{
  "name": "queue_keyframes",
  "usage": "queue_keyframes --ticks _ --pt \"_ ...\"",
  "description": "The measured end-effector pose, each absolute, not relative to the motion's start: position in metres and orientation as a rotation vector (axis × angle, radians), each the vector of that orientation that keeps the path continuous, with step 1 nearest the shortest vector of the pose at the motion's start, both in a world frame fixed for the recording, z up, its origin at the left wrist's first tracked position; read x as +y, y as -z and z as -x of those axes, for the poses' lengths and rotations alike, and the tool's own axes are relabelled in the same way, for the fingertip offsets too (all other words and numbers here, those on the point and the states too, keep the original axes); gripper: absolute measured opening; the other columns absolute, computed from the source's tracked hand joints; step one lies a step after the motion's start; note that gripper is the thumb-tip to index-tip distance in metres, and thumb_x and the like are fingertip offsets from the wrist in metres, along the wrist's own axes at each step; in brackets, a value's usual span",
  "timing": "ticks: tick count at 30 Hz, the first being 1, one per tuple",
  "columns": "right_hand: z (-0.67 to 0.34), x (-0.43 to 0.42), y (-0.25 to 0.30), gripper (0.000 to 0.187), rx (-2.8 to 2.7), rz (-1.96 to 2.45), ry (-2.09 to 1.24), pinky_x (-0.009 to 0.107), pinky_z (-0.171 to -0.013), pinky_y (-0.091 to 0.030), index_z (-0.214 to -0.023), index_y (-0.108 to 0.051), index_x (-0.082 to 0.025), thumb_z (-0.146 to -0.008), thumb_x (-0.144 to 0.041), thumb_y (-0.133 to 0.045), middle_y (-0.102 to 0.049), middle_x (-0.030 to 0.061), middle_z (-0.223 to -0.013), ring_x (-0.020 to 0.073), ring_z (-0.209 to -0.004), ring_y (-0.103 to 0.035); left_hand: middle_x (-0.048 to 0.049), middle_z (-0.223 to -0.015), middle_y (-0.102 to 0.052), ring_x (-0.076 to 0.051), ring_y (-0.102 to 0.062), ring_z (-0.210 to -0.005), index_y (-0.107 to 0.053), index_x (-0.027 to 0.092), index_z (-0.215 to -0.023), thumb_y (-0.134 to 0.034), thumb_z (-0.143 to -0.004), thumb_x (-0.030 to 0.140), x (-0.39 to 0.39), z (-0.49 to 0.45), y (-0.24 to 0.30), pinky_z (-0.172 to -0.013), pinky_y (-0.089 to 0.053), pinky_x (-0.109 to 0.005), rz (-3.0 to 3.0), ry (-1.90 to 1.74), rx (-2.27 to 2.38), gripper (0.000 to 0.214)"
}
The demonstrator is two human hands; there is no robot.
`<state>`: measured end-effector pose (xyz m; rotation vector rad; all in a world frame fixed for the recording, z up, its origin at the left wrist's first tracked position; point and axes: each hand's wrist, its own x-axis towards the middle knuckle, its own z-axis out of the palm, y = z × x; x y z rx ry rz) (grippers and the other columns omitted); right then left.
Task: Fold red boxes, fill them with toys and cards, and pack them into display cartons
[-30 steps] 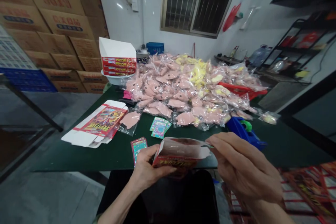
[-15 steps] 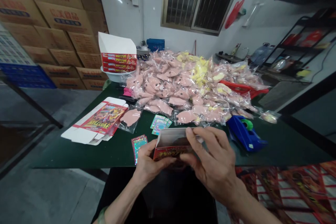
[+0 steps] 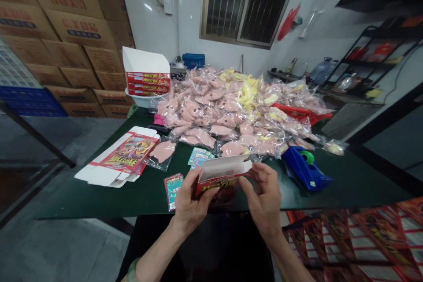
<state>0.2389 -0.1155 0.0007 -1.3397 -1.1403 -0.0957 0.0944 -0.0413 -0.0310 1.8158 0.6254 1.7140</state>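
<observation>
Both my hands hold a small red printed carton [image 3: 218,176] with a white inside, just above the near edge of the dark green table [image 3: 346,180]. My left hand [image 3: 190,200] grips its left side with the thumb on the red front. On the carton's right end my right hand [image 3: 264,194] is closed, fingers on a flap. Behind the carton lie small card packs [image 3: 200,157] and another card pack [image 3: 173,185]. A big heap of clear bags with pink and yellow pieces [image 3: 238,105] covers the far half of the table.
A flat unfolded carton [image 3: 120,158] and one pink bag [image 3: 162,152] lie at the left. A blue tape dispenser [image 3: 306,169] sits right of my hands. Stacked red cartons [image 3: 147,81] rest in a white bowl. Brown boxes [image 3: 66,31] fill the left wall. Flat red cartons [image 3: 363,238] lie lower right.
My right hand moved from the carton's far right flap in to its right end. The open top has been folded narrower, and the carton now stands more upright and slightly higher.
</observation>
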Motion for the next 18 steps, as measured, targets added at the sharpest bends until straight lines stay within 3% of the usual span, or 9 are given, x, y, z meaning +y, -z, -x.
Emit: queue_keyframes --ticks 2,5,8,11,16,18 --pt "-0.239 -0.111 0.009 0.034 -1.116 1.3 0.011 0.031 -0.072 -0.053 -0.115 -0.048 -0.02 -0.083 -0.02 -0.059 -0.059 0.0063 -0.097 0.0155 -0.082 -0.061 -0.0056 -0.102 -0.065 -0.02 -0.064 -0.094 -0.054 0.023 -0.114 -0.072 -0.069 0.014 -0.034 -0.097 0.032 -0.083 -0.052 -0.031 -1.911 -1.77 0.582 0.049" --pt "-0.242 -0.107 0.014 0.041 -1.246 1.265 0.104 0.031 -0.074 -0.052 -0.123 -0.047 -0.022 -0.084 -0.016 -0.056 -0.056 0.0073 -0.105 0.0156 -0.086 -0.058 -0.0037 -0.091 -0.066 -0.018 -0.063 -0.086 -0.06 0.021 -0.103 -0.072 -0.068 0.015 -0.024 -0.094 0.025 -0.078 -0.051 -0.028 -1.983 -1.731 0.495 0.037" --pt "-0.248 -0.111 0.01 0.044 -1.433 1.253 0.177 0.031 -0.076 -0.05 -0.126 -0.047 -0.025 -0.084 -0.012 -0.052 -0.053 0.0069 -0.106 0.017 -0.093 -0.055 -0.0061 -0.09 -0.067 -0.018 -0.063 -0.082 -0.067 0.018 -0.092 -0.06 -0.08 0.023 -0.021 -0.085 0.011 -0.074 -0.05 -0.027 -1.925 -1.578 0.498 0.014" --pt "-0.254 -0.117 0.005 0.042 -1.51 1.226 0.252 0.031 -0.075 -0.05 -0.121 -0.051 -0.026 -0.082 -0.009 -0.053 -0.05 0.0061 -0.104 0.0167 -0.093 -0.054 -0.0084 -0.101 -0.067 -0.02 -0.063 -0.092 -0.072 0.017 -0.085 -0.048 -0.088 0.027 -0.022 -0.082 -0.001 -0.082 -0.047 -0.029 -1.792 -1.423 0.564 0.025" --pt "-0.257 -0.126 0.001 0.024 -1.441 1.228 0.25 0.03 -0.071 -0.051 -0.099 -0.06 -0.023 -0.082 -0.008 -0.053 -0.052 0.0068 -0.106 0.0159 -0.089 -0.057 -0.0052 -0.086 -0.07 -0.018 -0.063 -0.084 -0.072 0.018 -0.078 -0.066 -0.077 0.026 -0.026 -0.098 -0.003 -0.079 -0.048 -0.026 -1.436 -1.282 0.496 0.01" --pt "-0.256 -0.129 -0.001 0.021 -1.338 1.233 0.188 0.03 -0.072 -0.052 -0.098 -0.06 -0.022 -0.083 -0.009 -0.054 -0.055 0.0058 -0.099 0.0161 -0.088 -0.058 -0.0025 -0.084 -0.068 -0.015 -0.062 -0.078 -0.068 0.021 -0.091 -0.069 -0.074 0.024 -0.029 -0.103 -0.004 -0.073 -0.049 -0.025 -1.218 -1.246 0.452 0.017"
